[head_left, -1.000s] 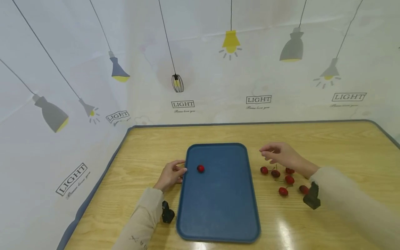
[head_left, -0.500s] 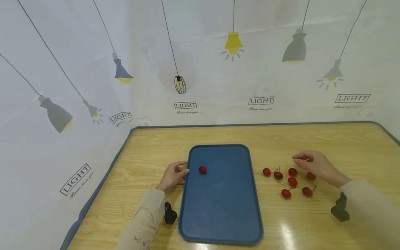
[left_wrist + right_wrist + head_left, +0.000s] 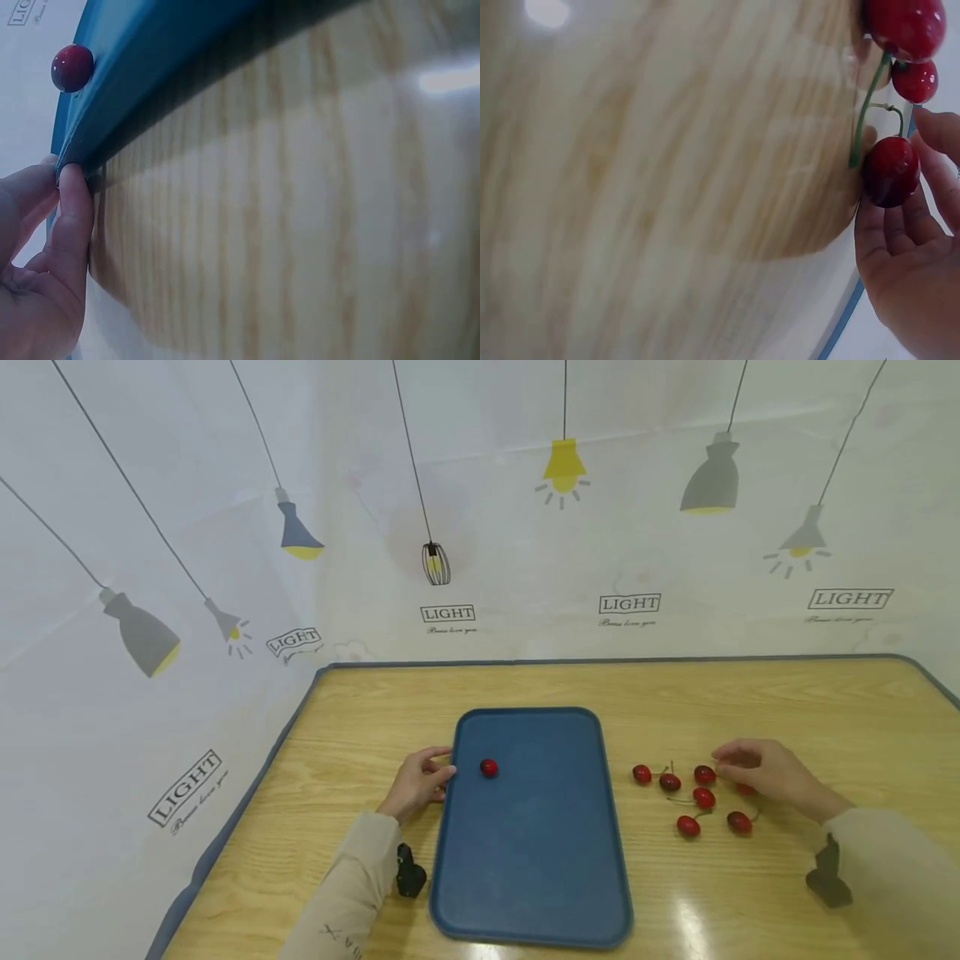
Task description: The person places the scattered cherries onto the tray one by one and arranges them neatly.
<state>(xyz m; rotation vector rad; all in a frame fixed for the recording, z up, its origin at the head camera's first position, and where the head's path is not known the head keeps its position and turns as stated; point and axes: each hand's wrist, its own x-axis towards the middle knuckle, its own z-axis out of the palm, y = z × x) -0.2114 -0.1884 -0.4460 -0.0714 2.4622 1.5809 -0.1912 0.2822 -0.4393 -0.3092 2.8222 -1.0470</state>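
In the head view my left hand (image 3: 417,783) holds the left rim of a blue tray (image 3: 532,852), its thumb and fingers meeting at the edge. One red cherry (image 3: 489,767) lies on the tray near that hand. To the tray's right, my right hand (image 3: 772,774) is low over a loose group of cherries, fingers bent loosely. Its fingertips are beside a dark red cherry (image 3: 705,774); another cherry (image 3: 745,788) is partly hidden under the hand. In the right wrist view a stemmed cherry (image 3: 891,171) sits close to the fingers, and no firm grip shows.
Several more stemmed cherries lie on the wooden table (image 3: 375,710), among them a front cherry (image 3: 688,826) and a left cherry (image 3: 642,774). A white printed curtain (image 3: 525,568) borders the table at the back and left.
My right hand has moved right, away from the tray side, and then lowered over the cherries at the right. The left hand stays at the tray's rim; the view has shifted slightly.
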